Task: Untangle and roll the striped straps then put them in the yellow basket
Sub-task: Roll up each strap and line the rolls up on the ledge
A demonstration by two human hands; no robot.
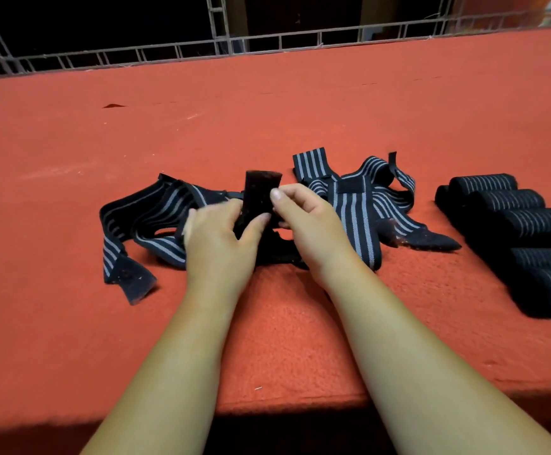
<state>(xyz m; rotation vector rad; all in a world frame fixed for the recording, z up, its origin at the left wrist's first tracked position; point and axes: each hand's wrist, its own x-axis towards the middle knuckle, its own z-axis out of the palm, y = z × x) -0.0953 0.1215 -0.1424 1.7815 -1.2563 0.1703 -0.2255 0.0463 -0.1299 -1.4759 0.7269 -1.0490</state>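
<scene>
While rolled straps lie at the right of the red cloth, a striped strap's black end is pinched upright by the left hand and right hand, among loose straps.

No writing, label, brand, number or sign can be read here. The loose black elastic straps with pale grey stripes in the middle of the red cloth-covered table show only their woven lines. The rolled black striped straps at the right show the same plain lines and nothing legible.
</scene>
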